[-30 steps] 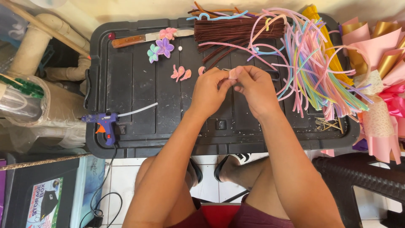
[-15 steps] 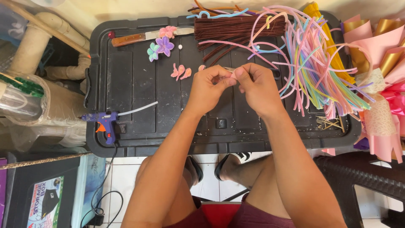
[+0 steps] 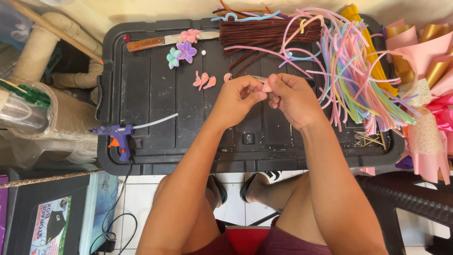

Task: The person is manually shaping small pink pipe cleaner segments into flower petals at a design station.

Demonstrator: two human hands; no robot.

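Above the middle of the black lid, your left hand and right hand have closed together, fingertips now pinching a small pink pipe-cleaner piece between them, shaping underway.

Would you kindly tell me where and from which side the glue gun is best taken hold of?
Probably by the handle of the glue gun, which points toward the person, so come from the near side. The glue stick juts out on the right and the cord trails off the near edge.
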